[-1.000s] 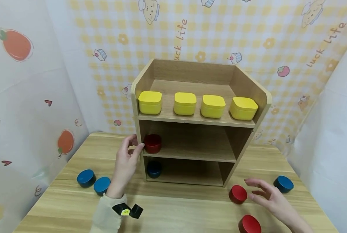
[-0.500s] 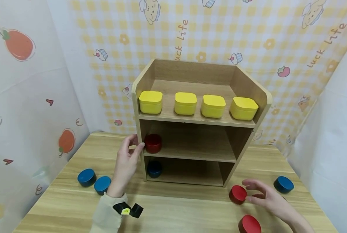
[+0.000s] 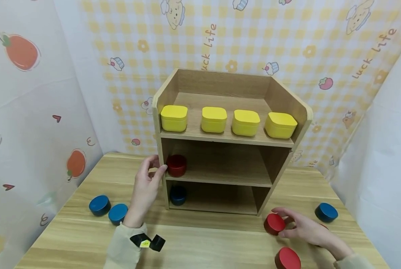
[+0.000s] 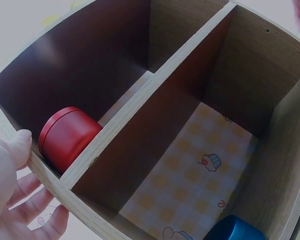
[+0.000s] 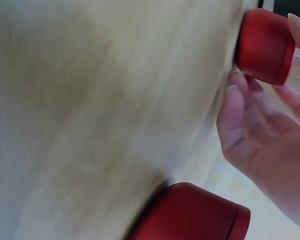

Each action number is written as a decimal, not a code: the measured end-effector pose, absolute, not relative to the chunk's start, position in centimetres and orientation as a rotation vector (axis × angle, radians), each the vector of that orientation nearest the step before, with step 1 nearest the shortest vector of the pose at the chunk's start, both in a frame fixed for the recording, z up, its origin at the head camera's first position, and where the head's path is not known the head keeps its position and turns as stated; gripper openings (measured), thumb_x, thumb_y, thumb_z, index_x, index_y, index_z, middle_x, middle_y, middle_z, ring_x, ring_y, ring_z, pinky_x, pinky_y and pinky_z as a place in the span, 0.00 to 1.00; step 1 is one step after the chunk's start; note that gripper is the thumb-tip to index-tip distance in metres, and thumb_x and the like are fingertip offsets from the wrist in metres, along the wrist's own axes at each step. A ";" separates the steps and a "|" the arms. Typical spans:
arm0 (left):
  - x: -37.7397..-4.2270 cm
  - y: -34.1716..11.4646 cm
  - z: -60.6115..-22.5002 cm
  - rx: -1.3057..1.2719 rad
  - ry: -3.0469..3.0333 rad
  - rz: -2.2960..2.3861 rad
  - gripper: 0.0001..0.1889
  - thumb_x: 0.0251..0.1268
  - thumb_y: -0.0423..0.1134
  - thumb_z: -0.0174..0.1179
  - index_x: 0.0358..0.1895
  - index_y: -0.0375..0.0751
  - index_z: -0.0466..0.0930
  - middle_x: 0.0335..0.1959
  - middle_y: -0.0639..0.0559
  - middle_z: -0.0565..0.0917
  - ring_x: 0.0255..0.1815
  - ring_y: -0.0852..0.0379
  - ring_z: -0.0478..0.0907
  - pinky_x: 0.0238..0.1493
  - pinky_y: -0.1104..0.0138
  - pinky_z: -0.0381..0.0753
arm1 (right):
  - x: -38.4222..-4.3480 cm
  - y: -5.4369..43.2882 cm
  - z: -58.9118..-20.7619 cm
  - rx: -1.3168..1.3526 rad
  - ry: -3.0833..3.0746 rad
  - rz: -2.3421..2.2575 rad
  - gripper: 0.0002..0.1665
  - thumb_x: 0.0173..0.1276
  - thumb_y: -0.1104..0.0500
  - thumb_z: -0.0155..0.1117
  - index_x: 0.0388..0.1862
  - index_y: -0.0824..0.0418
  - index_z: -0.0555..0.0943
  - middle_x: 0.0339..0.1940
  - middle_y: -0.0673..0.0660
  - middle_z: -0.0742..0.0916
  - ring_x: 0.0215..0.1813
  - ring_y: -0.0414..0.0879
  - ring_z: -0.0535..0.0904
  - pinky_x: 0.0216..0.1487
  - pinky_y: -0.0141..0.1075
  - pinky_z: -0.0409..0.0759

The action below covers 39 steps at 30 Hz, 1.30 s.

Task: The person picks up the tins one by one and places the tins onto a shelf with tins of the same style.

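Observation:
A wooden shelf stands on the table. My left hand holds its left side panel, thumb on the front edge and fingers along the outside. Just inside, a red round tin sits on the middle shelf. A blue round tin is on the bottom shelf below it. At the right, my right hand has its fingers spread about another red tin on the table. Its fingertips are right at the lid and lower edge. A nearer red tin lies in front of that hand.
Several yellow boxes line the top shelf. Two blue tins, one of them beside the left forearm, lie at the left. A blue tin stands far right. A red thing is mostly hidden behind the right forearm.
My right hand has moved left, closing in on the red tin, with its fingers now about it. My left hand has stayed on the shelf's side panel.

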<state>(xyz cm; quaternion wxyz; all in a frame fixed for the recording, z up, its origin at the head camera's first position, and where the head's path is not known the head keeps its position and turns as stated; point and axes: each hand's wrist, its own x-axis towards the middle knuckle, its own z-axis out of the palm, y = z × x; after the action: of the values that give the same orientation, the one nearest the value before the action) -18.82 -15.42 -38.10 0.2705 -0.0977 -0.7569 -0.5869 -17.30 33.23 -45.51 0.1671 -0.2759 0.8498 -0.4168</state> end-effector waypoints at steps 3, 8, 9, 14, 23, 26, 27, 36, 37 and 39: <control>-18.7 -15.5 -38.1 -0.267 -2.048 -1.575 0.18 0.71 0.33 0.59 0.60 0.33 0.71 0.47 0.43 0.73 0.49 0.54 0.70 0.43 0.76 0.73 | -17.7 32.9 -45.8 -0.782 2.376 -1.189 0.42 0.62 0.57 0.72 0.69 0.71 0.63 0.53 0.62 0.79 0.46 0.43 0.78 0.43 0.34 0.80; -18.7 -15.7 -37.9 -0.265 -2.058 -1.570 0.18 0.71 0.35 0.58 0.60 0.34 0.71 0.47 0.44 0.74 0.48 0.56 0.70 0.43 0.75 0.74 | -18.1 32.5 -46.1 -0.786 2.352 -1.182 0.39 0.63 0.58 0.72 0.67 0.69 0.65 0.47 0.57 0.80 0.41 0.44 0.78 0.40 0.33 0.78; -18.7 -15.7 -37.9 -0.271 -2.053 -1.571 0.18 0.71 0.35 0.58 0.60 0.34 0.71 0.47 0.44 0.74 0.48 0.56 0.70 0.43 0.75 0.74 | -18.2 32.4 -46.1 -0.792 2.360 -1.177 0.38 0.62 0.58 0.72 0.66 0.69 0.66 0.47 0.57 0.80 0.41 0.44 0.78 0.40 0.33 0.78; -18.9 -15.7 -37.9 -0.254 -2.063 -1.568 0.18 0.71 0.34 0.59 0.60 0.33 0.71 0.47 0.43 0.74 0.48 0.55 0.70 0.43 0.78 0.72 | -18.3 32.2 -46.3 -0.823 2.414 -1.136 0.35 0.61 0.56 0.74 0.61 0.67 0.69 0.47 0.53 0.81 0.39 0.42 0.78 0.39 0.33 0.78; -18.6 -15.6 -37.4 -0.220 -2.073 -1.573 0.18 0.71 0.33 0.58 0.60 0.32 0.71 0.47 0.43 0.74 0.49 0.54 0.70 0.44 0.76 0.73 | -17.9 31.5 -45.2 -0.807 2.446 -1.120 0.34 0.61 0.54 0.74 0.61 0.65 0.70 0.46 0.52 0.81 0.40 0.41 0.77 0.38 0.34 0.78; -17.8 -15.0 -36.4 -0.237 -2.062 -1.565 0.17 0.70 0.29 0.57 0.58 0.27 0.71 0.46 0.40 0.73 0.48 0.52 0.70 0.43 0.78 0.72 | -17.4 31.2 -44.1 -0.784 2.520 -1.073 0.35 0.60 0.51 0.74 0.60 0.63 0.71 0.45 0.50 0.81 0.41 0.41 0.77 0.37 0.35 0.78; -17.5 -14.8 -36.1 -0.245 -2.057 -1.564 0.16 0.70 0.28 0.57 0.58 0.25 0.71 0.46 0.39 0.73 0.48 0.51 0.70 0.44 0.78 0.72 | -17.3 31.1 -43.8 -0.785 2.549 -1.051 0.35 0.60 0.50 0.74 0.60 0.63 0.71 0.45 0.49 0.81 0.41 0.40 0.76 0.37 0.35 0.78; -16.6 -14.2 -35.1 -0.258 -2.037 -1.562 0.15 0.69 0.26 0.57 0.56 0.23 0.71 0.44 0.37 0.74 0.46 0.57 0.70 0.42 0.79 0.72 | -17.3 29.8 -40.9 -0.947 2.591 -0.913 0.35 0.60 0.46 0.74 0.61 0.58 0.72 0.47 0.45 0.80 0.42 0.39 0.75 0.34 0.34 0.78; -16.7 -14.2 -35.2 -0.259 -2.036 -1.562 0.15 0.69 0.26 0.57 0.56 0.23 0.71 0.44 0.37 0.74 0.46 0.56 0.70 0.43 0.78 0.72 | -17.2 29.5 -40.5 -0.957 2.587 -0.902 0.35 0.60 0.46 0.74 0.61 0.57 0.72 0.47 0.45 0.80 0.42 0.39 0.75 0.33 0.33 0.78; -16.7 -14.3 -35.2 -0.259 -2.037 -1.563 0.15 0.69 0.26 0.57 0.56 0.23 0.71 0.45 0.38 0.74 0.47 0.56 0.70 0.43 0.77 0.73 | -17.1 29.1 -39.7 -0.971 2.579 -0.881 0.34 0.60 0.45 0.73 0.61 0.55 0.72 0.47 0.44 0.80 0.43 0.40 0.75 0.33 0.33 0.78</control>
<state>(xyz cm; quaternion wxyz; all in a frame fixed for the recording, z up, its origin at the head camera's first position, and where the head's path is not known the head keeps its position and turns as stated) -16.71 -14.27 -35.19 0.2769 -0.0963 -0.7586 -0.5819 -17.11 29.05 -39.70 0.1241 -0.3330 0.8846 -0.3021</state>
